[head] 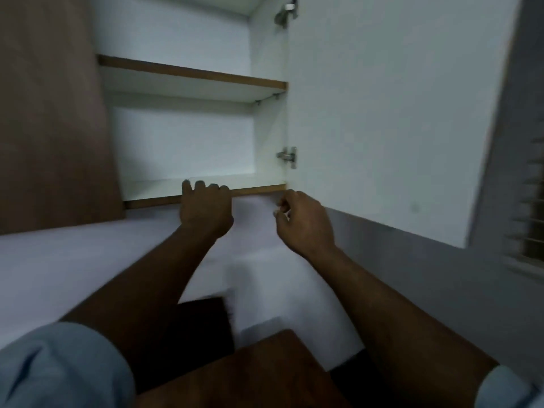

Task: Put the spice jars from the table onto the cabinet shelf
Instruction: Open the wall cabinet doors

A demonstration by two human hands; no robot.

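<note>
Table [259, 375] below cabinet shelf [253, 184] (door [397, 113] right)

One white wall cabinet [182, 142], two white shelves with brown wooden front edges, upper shelf [191, 83] and lower shelf [253, 184], two silver metal hinges, upper hinge [287, 13] and lower hinge [288, 156], one open white door [397, 113], two bare grips, left grip [206, 210] and right grip [303, 222], one brown wooden desk [250, 372].
</note>
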